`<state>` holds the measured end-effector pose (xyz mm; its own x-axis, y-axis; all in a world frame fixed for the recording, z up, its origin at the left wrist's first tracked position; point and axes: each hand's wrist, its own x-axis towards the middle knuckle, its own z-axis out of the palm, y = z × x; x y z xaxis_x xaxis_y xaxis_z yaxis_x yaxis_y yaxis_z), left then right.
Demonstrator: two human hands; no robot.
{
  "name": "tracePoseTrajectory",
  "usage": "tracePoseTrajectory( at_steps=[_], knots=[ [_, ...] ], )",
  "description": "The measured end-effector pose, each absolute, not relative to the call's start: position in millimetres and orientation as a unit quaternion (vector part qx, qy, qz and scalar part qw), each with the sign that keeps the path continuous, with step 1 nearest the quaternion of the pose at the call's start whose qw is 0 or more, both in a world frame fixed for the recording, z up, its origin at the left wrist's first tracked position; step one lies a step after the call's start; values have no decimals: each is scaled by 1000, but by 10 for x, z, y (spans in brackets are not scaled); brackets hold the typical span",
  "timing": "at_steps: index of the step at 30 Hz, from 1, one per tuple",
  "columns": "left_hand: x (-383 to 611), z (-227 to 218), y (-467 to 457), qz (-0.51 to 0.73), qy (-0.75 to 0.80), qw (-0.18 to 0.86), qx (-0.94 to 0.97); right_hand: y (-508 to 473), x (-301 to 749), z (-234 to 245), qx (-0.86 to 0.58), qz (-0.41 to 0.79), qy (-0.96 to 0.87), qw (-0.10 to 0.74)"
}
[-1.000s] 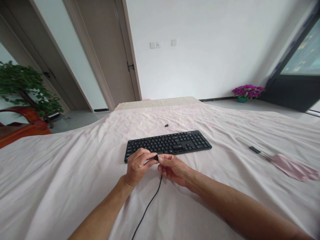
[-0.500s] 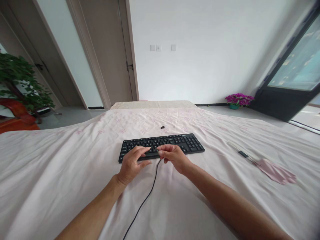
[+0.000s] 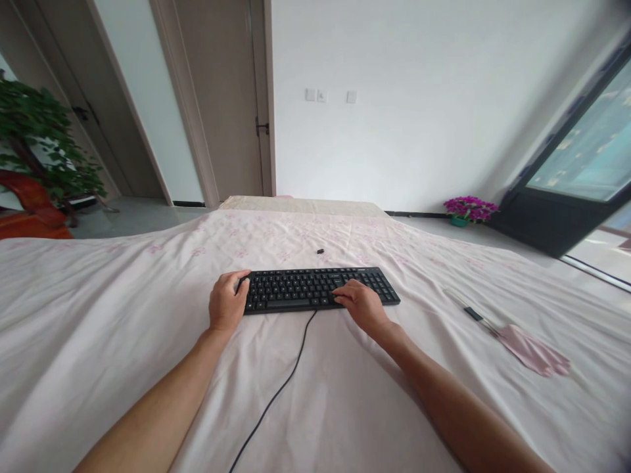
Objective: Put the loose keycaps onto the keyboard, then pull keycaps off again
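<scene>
A black keyboard [image 3: 290,289] lies flat on the pale pink floral cloth [image 3: 315,394]. My left hand [image 3: 227,301] is closed around its left end, thumb on the near side of the edge. Over the keys right of the middle is my right hand [image 3: 362,302], its thumb and fingers pinched together at the keys; whatever they hold, if anything, is too small to make out. A black cable [image 3: 288,381] runs from the keyboard's near edge toward me. Beyond the keyboard sits a tiny black piece [image 3: 320,251], its kind unclear.
To the right lie a thin rod with a black band [image 3: 473,313] and a pink cloth piece [image 3: 535,349] at its end. Past the covered surface are a door [image 3: 221,98], a leafy plant [image 3: 44,144], a red wooden chair [image 3: 34,207] and purple flowers [image 3: 470,207].
My hands have moved apart. The left went from above the keys to the keyboard's left end and took hold; the right shifted rightward. The keyboard now lies turned slightly straighter.
</scene>
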<state>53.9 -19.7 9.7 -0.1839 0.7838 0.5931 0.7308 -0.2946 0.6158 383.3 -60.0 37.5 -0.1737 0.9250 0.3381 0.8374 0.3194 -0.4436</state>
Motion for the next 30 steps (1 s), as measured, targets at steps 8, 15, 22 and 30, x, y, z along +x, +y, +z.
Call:
tracePoseTrajectory(
  at_steps=[8,15,22,30],
  knots=[
    [538,102,-193,477,593,41,647,-657,3821,426,-566,51,-784,248],
    [539,78,-173,471,585,37,659,-667,3803,454,-562,39,-795,224],
    [534,63,-175,469,582,42,663,-690,3780,474,-554,34,-803,217],
    [544,62,-170,469,580,47,665,-722,3730,512,-548,-14,-820,163]
  ],
)
